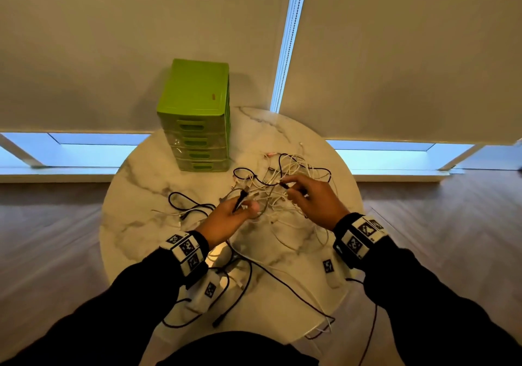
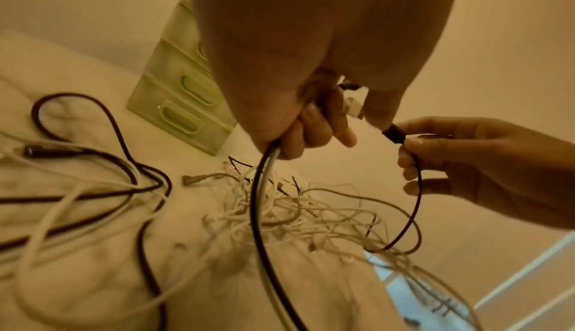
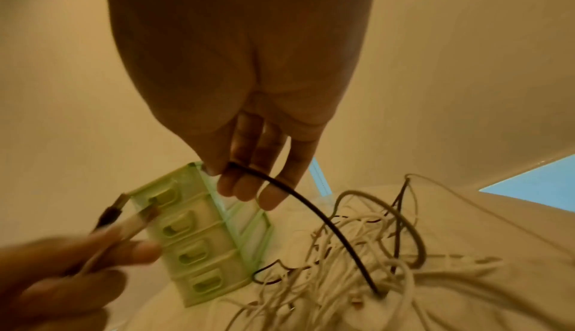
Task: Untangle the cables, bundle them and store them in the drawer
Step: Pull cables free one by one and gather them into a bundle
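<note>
A round marble worktop (image 1: pixel 135 196) was seen under both hands, with closed roller blinds (image 1: pixel 113 41) behind it. A green drawer unit (image 1: pixel 195 117) was stood upright on the worktop, beyond the left hand's grip and slightly to its left, all visible drawers shut. A tangle of white and black cables (image 1: pixel 282 193) was spread on the worktop between and just beyond the two grips, nearer the right one. A looser group of black and white cables (image 1: pixel 189 204) was laid to the left of the left grip, and more cable ran toward the near worktop edge under the wrists.

The left hand (image 1: pixel 231 213) was closed in a grip on a black cable and a white cable (image 2: pixel 261 201) held together, fingers curled round both; the plug ends (image 3: pixel 124 216) were seen sticking out past the fingers. Both cables hung down from this grip into the tangle.

The right hand (image 1: pixel 313 199) was closed in a pinch grip on a thin black cable (image 2: pixel 414 201) at its dark connector (image 2: pixel 393 134), thumb and forefinger round it. That cable arced down from the grip into the white tangle below. The connector was held just beside the left grip; whether it touched could not be told.

Marker wristbands (image 1: pixel 187 251) were worn on both dark sleeves.
</note>
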The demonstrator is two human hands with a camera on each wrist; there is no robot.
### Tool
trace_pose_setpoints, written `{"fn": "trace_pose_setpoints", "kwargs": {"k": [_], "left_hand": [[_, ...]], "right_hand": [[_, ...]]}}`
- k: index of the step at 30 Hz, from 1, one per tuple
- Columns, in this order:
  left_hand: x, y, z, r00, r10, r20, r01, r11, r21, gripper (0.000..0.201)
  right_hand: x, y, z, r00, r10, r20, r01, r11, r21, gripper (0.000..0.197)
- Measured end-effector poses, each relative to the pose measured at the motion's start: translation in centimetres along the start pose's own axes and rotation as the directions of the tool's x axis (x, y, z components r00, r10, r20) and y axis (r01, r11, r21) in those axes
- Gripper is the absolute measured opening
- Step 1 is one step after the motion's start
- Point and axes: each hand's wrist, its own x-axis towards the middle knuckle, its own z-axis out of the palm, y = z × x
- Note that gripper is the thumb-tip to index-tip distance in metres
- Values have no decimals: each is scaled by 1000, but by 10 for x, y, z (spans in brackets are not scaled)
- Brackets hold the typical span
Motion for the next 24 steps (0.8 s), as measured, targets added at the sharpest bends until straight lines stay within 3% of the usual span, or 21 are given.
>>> {"fn": "trace_pose_setpoints", "kwargs": {"k": [4,8,10,14,19,22,24], "left_hand": [[2,18,6,999,-10,-49,0,980,-197,35],[7,23,9,996,70,-54,-77,987,-140,37],[7,28,7,985,122,-118,-136,984,-116,33],[12,36,-4,947,180,-265,-233,955,-184,33],[14,45,8,963,134,-235,-231,857,-461,32],[14,43,16,970,142,-198,-213,890,-404,49],[13,38,19,969,126,-211,-196,913,-357,47]], "right_hand": [[-3,-24,21,999,-34,15,32,992,121,21],[-4,-36,39,999,-45,15,42,982,186,20],[-7,-31,45,997,-55,61,45,987,156,10],[-19,-20,53,986,-88,142,83,996,44,29],[-17,-35,56,995,-95,-28,98,986,132,28],[-17,-42,57,993,-113,-45,119,980,157,23],[-18,-43,59,992,-129,-8,128,980,149,21]]}}
